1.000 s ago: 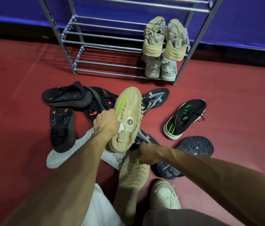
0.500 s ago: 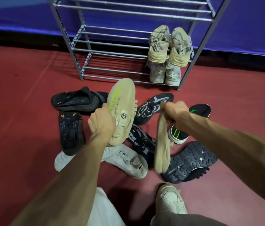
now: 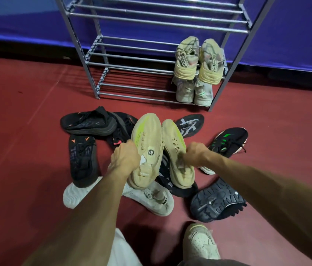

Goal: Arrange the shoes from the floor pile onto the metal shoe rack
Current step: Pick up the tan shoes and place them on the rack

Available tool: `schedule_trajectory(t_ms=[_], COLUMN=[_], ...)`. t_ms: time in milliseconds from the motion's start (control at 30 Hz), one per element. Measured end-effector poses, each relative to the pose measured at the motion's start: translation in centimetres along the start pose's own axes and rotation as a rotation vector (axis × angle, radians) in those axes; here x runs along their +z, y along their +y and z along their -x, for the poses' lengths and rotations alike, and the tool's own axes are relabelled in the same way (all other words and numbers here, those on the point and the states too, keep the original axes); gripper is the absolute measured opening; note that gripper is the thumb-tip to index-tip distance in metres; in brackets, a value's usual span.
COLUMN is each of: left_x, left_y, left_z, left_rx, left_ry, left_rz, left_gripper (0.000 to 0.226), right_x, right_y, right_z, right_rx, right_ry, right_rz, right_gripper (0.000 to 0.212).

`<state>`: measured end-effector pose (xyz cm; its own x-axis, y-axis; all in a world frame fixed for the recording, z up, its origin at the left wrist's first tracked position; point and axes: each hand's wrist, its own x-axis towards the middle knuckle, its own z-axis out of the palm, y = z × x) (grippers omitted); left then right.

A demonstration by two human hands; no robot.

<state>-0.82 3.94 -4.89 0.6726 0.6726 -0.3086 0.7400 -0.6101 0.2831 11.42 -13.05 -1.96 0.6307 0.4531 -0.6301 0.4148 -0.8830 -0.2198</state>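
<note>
Rack shoes (image 3: 211, 62) read "SCAPRO" on heel tabs

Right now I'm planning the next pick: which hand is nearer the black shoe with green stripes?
Right. The right hand, gripping a tan shoe, sits just left of the green-striped shoe. The left hand holds the other tan shoe, farther left.

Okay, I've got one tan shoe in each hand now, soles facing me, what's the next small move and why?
Probably carry the pair forward to the metal shoe rack and set them beside the tan pair already on it. The left hand and right hand each grip a tan shoe, and the shelf bars left of that pair are bare.
</note>
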Motion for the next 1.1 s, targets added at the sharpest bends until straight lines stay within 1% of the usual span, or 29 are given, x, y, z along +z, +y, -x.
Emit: schedule_trajectory(t_ms=[67,133,200,233,300,333,400,467,533,633,667,733,833,967,1033,1100], left_x=[0.0,-0.1,-0.1,-0.1,0.0,0.0,-0.1,-0.2,-0.3,-0.8,-1.0,-1.4,-2.1,-2.9,-2.9,-3.0], left_y=[-0.1,-0.3,-0.8,-1.0,-1.0,-0.9,-1.0,-1.2,-1.5,-1.1,-0.8,0.0,0.7,1.2,1.5,1.5], left_z=[-0.1,-0.1,0.0,0.0,-0.1,-0.1,0.0,0.2,0.0,0.0,0.1,0.2,-0.1,-1.0,-1.9,-3.3], left_rx=[-0.061,-0.096,-0.124,-0.128,-0.099,-0.077,-0.047,-0.030,-0.021,-0.009,-0.006,0.010,0.029,0.039,0.024,0.010], left_ry=[-0.055,-0.151,-0.268,-0.311,-0.350,-0.347,-0.315,-0.276,-0.219,-0.062,-0.008,0.076,0.184,0.284,0.310,0.301], left_rz=[0.051,0.053,0.020,0.010,0.008,0.012,0.019,0.015,0.028,0.057,0.072,0.109,0.199,0.320,0.350,0.343], left_gripper=[0.029,0.036,0.045,0.045,0.041,0.039,0.032,0.026,0.024,0.022,0.019,0.012,0.016,0.018,0.018,0.016], right_x=[1.3,2.4,2.9,3.3,4.1,4.5,5.1,5.5,5.7,5.1,4.8,4.1,2.9,0.7,-0.5,-1.3], right_y=[0.5,0.9,1.4,1.6,1.9,1.9,1.7,1.5,1.5,1.8,1.7,1.5,0.7,-0.4,-0.8,-1.4], right_z=[0.7,0.7,0.6,0.4,0.2,0.1,0.0,-0.3,-0.7,-0.6,-0.7,-0.7,-0.9,-2.2,-3.0,-4.2], right_rx=[-0.041,-0.075,-0.056,-0.044,-0.036,-0.022,0.048,0.053,0.048,0.087,0.061,-0.028,-0.084,-0.089,-0.088,-0.076], right_ry=[-0.072,-0.082,-0.108,-0.151,-0.243,-0.260,-0.256,-0.215,-0.036,0.319,0.402,0.492,0.537,0.515,0.498,0.504], right_rz=[0.158,0.248,0.210,0.196,0.210,0.234,0.241,0.245,0.184,-0.083,-0.156,-0.201,-0.206,-0.253,-0.261,-0.281], right_gripper=[0.032,0.035,0.036,0.035,0.036,0.036,0.030,0.029,0.029,0.027,0.026,0.022,0.017,0.013,0.008,0.014])
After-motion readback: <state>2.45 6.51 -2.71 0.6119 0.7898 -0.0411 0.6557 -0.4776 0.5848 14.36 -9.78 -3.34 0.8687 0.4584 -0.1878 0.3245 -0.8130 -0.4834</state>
